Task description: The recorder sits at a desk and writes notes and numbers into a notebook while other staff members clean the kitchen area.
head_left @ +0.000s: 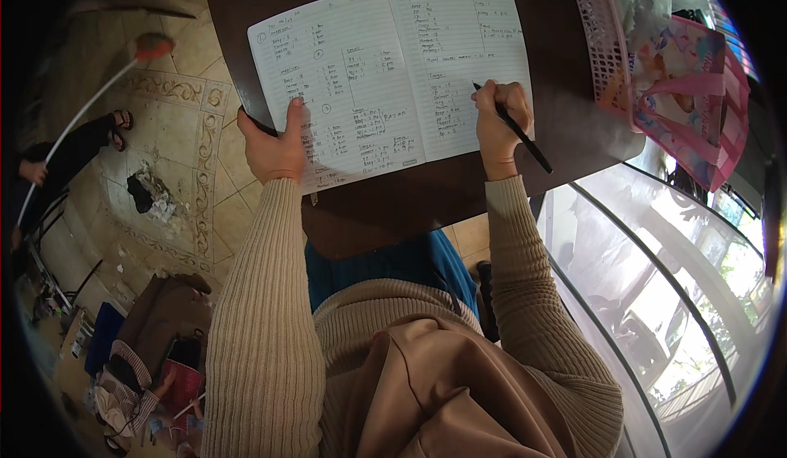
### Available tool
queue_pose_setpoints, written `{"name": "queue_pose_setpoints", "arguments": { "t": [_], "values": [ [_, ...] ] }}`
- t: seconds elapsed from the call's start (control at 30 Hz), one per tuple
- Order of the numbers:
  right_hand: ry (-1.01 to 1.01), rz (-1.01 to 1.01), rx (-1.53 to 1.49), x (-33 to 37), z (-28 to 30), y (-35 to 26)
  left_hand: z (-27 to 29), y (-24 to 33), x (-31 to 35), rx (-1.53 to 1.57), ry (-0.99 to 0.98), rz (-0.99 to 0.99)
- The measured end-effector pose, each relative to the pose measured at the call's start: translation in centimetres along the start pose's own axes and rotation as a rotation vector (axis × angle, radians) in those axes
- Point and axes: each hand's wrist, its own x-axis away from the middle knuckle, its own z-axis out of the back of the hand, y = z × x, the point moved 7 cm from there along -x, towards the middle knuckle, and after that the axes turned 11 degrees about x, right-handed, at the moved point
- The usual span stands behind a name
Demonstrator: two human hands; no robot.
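An open lined notebook (459,40), both pages covered in handwritten lists, lies on the dark brown table (369,224). My left hand (275,148) grips its left edge, thumb on the page and the other fingers at the outer side. Between thumb and fingers shows a dark edge that I cannot make out. In my right hand (502,126) is a black pen (525,138), pinched with its tip over the right page beside the lower list. The back end of the pen slants down to the right.
At the table's right stand a pink perforated basket (602,48) and a pink patterned bag (697,89). A sheer white curtain (607,269) hangs at the lower right. Left, on the tiled floor, a person holds a long pale stick (90,110); another person (131,376) is lower left.
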Motion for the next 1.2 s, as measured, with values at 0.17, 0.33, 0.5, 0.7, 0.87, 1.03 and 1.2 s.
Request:
{"name": "queue_pose_setpoints", "arguments": {
  "t": [0.17, 0.33, 0.5, 0.7, 0.87, 1.03, 1.2],
  "values": [
    [0.084, -0.061, -0.060, 0.2, 0.5, 0.0, 0.1, -0.5, -0.2, -0.040, 0.039, -0.025],
    [0.064, -0.077, -0.050, 0.1, 0.2, 0.7, -0.2, -0.9, -0.5, -0.009, 0.032, -0.052],
    [0.047, -0.010, 0.025, 0.2, 0.3, 0.3, 0.0, -0.2, -0.2, -0.033, 0.032, -0.032],
    [0.073, -0.026, -0.020, 0.1, 0.2, 0.2, 0.0, -0.6, -0.3, -0.029, 0.036, -0.032],
    [0.068, -0.128, -0.047, 0.3, 0.2, 0.8, 0.0, -0.3, -0.2, -0.033, 0.029, -0.016],
    [0.078, -0.030, -0.015, 0.1, 0.1, 0.5, 0.1, -0.5, -0.2, -0.028, 0.034, -0.030],
    [0.104, -0.077, -0.006, 0.3, 0.3, 0.9, 0.0, -0.3, -0.1, -0.056, 0.035, -0.019]
  ]
}}
